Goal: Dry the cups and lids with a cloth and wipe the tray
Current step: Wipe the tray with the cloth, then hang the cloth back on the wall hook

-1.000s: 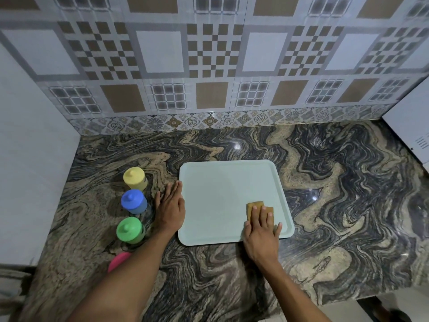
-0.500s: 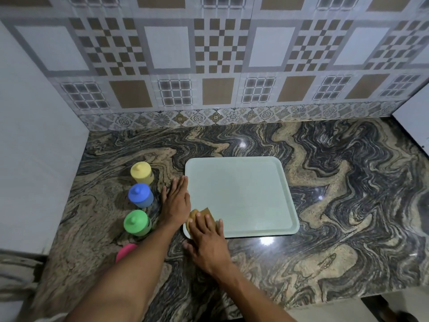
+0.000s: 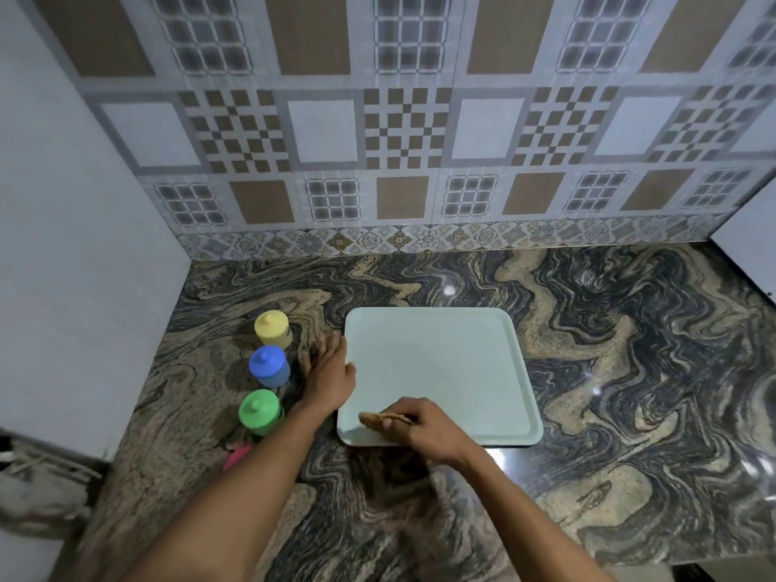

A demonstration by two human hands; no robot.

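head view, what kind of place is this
Probably a home kitchen: a swirled granite worktop, a patterned tile backsplash behind it, and lidded plastic cups beside a tray where the right hand holds a cloth.

Nothing to read on this counter.
From where I stand, no letter, number, brand or label shows: the pale tray [image 3: 441, 363], the yellow cup [image 3: 272, 330], blue cup [image 3: 269, 366], green cup [image 3: 258, 412] and the brown cloth [image 3: 373, 419] are plain colour. The wall tiles [image 3: 403, 132] carry only checks, grids and flower ornament, and the stone worktop [image 3: 630, 371] only swirls.
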